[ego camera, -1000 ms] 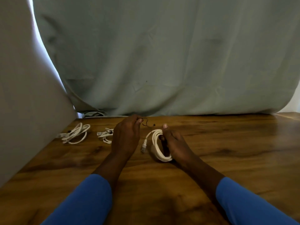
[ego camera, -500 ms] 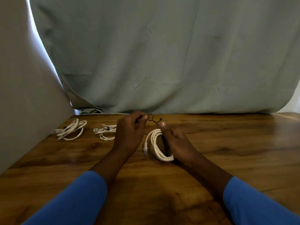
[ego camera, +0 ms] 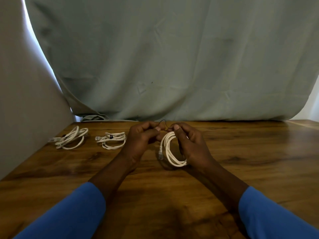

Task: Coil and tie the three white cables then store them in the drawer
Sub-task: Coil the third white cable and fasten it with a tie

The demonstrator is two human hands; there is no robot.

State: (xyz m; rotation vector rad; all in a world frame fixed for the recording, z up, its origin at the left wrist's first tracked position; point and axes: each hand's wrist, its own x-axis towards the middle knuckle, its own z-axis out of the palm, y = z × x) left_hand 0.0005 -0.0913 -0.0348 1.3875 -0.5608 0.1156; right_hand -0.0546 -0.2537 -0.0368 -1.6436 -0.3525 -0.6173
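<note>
A wooden table point(ego camera: 259, 152) runs back to a grey-green cloth point(ego camera: 172, 57) hung behind it.

Half a second ago the hands were a little apart, with the black tie point(ego camera: 163, 123) arching loosely between them. Now they have closed in until the fingertips almost meet, and the tie shows only as a small loop above them. The coil point(ego camera: 170, 150) is in much the same place, just in front of the person at mid-table.

The left hand point(ego camera: 143, 138) is knuckles up, its fingers curled in, thumb and forefinger pinching one end of the tie. The right hand point(ego camera: 191, 144) grasps the coil, with the thumb pressed on its top, where the tie meets it, and the fingers curled round its far side. The coil stands on edge, its lower rim at or just above the wood, and its plug point(ego camera: 160, 155) hangs on the left.

Further left, two more white cables lie on the table: the middle cable point(ego camera: 113, 141), bundled with a dark band round it, and the far cable point(ego camera: 70, 138), loosely looped near the edge.
</note>
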